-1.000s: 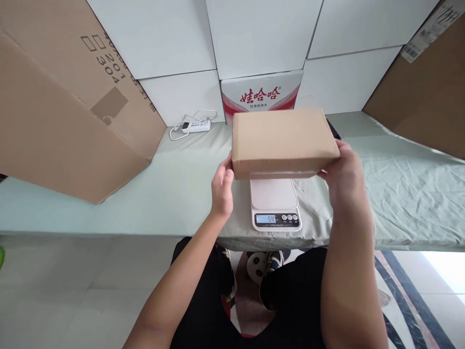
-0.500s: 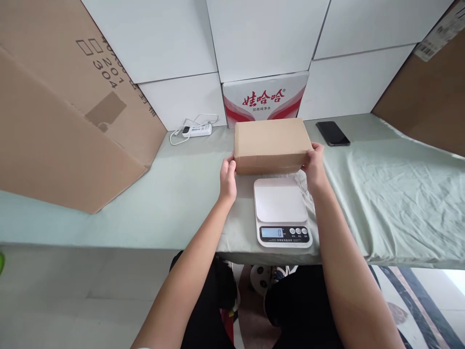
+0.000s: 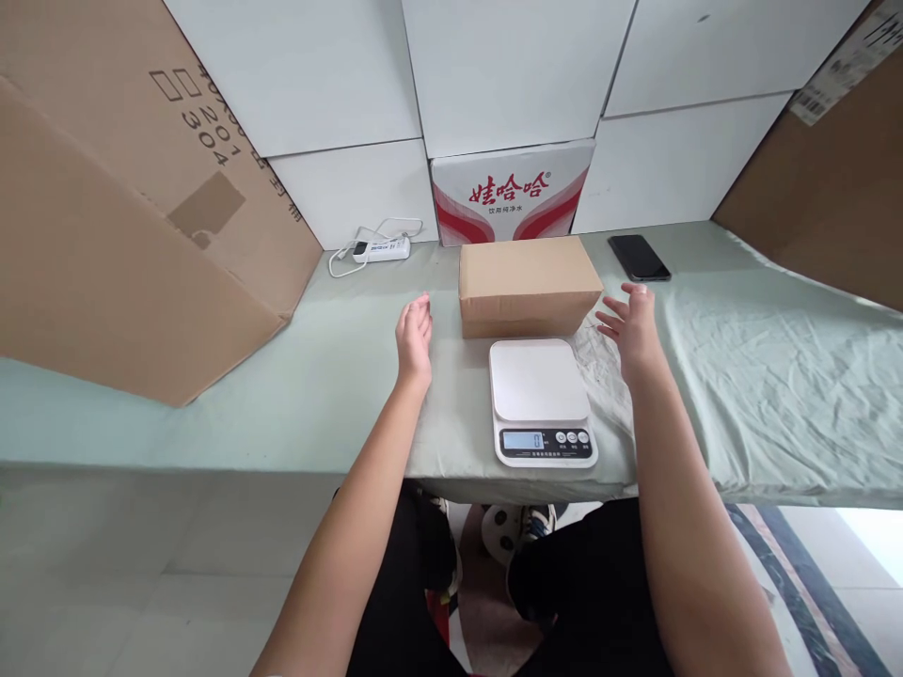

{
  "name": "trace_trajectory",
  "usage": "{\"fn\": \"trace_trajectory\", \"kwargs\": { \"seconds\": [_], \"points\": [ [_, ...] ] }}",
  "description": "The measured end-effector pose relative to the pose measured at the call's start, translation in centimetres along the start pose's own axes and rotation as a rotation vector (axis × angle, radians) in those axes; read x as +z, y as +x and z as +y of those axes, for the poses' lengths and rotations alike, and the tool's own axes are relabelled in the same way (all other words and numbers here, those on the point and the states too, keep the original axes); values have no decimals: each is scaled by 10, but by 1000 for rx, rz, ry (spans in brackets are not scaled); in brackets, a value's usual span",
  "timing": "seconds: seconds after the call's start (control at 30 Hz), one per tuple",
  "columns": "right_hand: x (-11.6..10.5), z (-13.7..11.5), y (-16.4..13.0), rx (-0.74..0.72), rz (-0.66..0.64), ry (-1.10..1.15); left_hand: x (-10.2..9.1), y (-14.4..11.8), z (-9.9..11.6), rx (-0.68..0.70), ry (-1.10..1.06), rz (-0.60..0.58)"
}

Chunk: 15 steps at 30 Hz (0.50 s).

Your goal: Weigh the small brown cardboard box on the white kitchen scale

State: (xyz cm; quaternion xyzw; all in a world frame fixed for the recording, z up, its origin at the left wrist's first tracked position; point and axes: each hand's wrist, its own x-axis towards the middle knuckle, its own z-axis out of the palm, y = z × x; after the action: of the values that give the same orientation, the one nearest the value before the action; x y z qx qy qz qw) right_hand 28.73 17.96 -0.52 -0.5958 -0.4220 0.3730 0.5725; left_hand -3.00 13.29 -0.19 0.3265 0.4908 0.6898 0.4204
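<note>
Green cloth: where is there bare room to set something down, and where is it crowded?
Bare cloth lies between left carton and left hand, and, wrinkled, between right hand and right carton. The middle is crowded: small box, scale and white-red carton stand close together.

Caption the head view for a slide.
Left hand and right hand, both open, flank a small brown box behind a white scale reading 0.

Printed carton [image 3: 105, 254] cut off at left edge; small print [image 3: 546, 454] on scale [image 3: 540, 381] illegible.
</note>
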Motion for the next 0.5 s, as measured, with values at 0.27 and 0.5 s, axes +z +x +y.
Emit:
{"fn": "trace_trajectory", "kwargs": {
  "seconds": [0.27, 0.5],
  "points": [
    [-16, -8, -20, 23, -60, -16, 2, -9, 8, -30, 12, 1],
    [-9, -5, -24, 31, -134, -33, 12, -15, 3, -61, 53, -68]
  ]
}}
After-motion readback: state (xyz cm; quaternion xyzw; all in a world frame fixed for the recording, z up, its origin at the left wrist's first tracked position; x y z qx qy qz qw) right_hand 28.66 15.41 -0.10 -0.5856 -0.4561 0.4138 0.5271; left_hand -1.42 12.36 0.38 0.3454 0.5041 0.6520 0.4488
